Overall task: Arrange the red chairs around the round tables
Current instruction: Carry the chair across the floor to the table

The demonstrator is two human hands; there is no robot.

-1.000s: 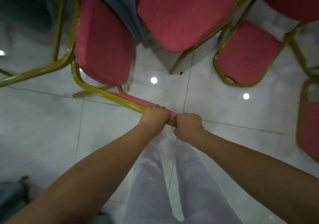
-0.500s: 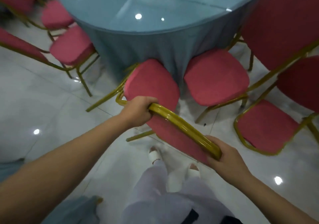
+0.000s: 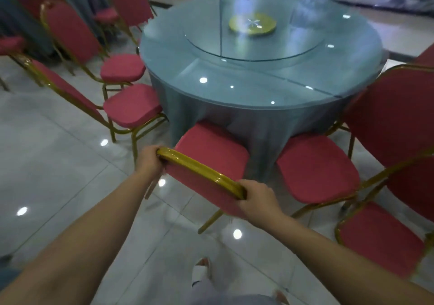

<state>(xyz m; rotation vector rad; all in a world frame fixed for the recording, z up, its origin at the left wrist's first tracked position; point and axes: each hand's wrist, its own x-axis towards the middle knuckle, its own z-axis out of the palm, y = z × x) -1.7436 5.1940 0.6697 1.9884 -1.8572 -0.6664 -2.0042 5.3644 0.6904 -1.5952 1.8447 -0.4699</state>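
A red chair (image 3: 212, 151) with a gold frame stands in front of me, its seat touching the blue cloth of the round table (image 3: 246, 86). My left hand (image 3: 150, 158) grips the left end of its curved gold top rail. My right hand (image 3: 257, 195) grips the right end. Two more red chairs sit left of it at the table, one (image 3: 132, 108) nearer and one (image 3: 122, 67) farther. Another red chair (image 3: 315, 164) sits to the right, with a tall red backrest (image 3: 394, 114) beyond it.
A glass turntable with a yellow centre disc (image 3: 252, 24) lies on the table. A further red chair seat (image 3: 380, 240) stands at the right edge, close to my right arm. More chairs and another blue table (image 3: 14, 18) crowd the far left. White tiled floor (image 3: 58, 168) spreads to my left.
My view has lifted from the floor to the whole table. My hands moved apart from the rail's middle to its two ends, and the chair's seat now sits against the tablecloth.
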